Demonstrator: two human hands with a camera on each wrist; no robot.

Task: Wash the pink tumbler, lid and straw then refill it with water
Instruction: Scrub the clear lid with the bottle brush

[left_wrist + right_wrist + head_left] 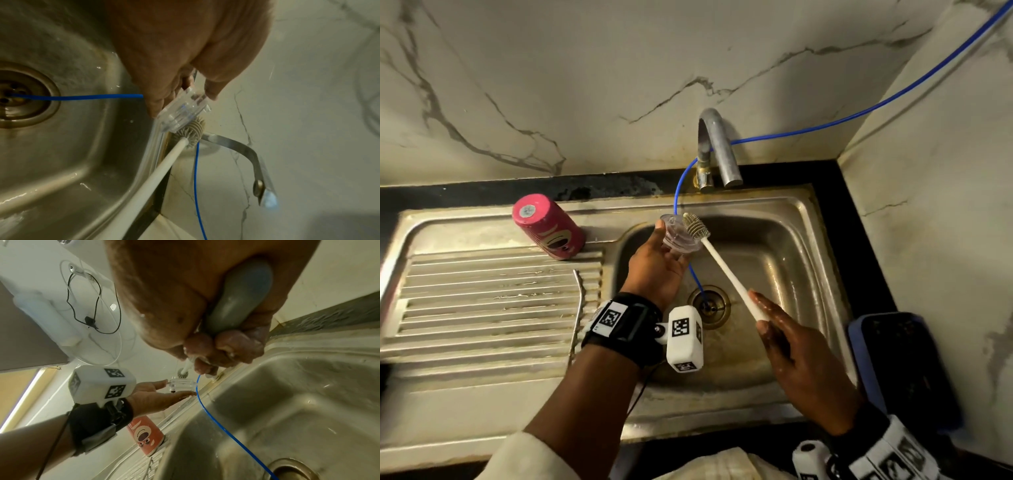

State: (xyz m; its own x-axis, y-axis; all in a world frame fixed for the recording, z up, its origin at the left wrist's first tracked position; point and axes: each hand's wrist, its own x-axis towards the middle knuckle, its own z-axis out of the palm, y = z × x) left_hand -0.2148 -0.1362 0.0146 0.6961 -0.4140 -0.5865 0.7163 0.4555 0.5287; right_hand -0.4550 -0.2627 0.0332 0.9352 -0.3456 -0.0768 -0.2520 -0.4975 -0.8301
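Note:
My left hand holds the clear lid between thumb and fingers over the back left of the sink basin. My right hand, wet and soapy, grips the white handle of a bottle brush. Its grey bristle head presses against the lid. The pink tumbler stands upside down on the drainboard, apart from both hands. A metal straw lies on the drainboard's right edge.
A steel faucet arches over the basin's back edge; no water stream shows. A thin blue tube runs from the wall down into the drain. A dark phone in a blue case lies on the counter to the right.

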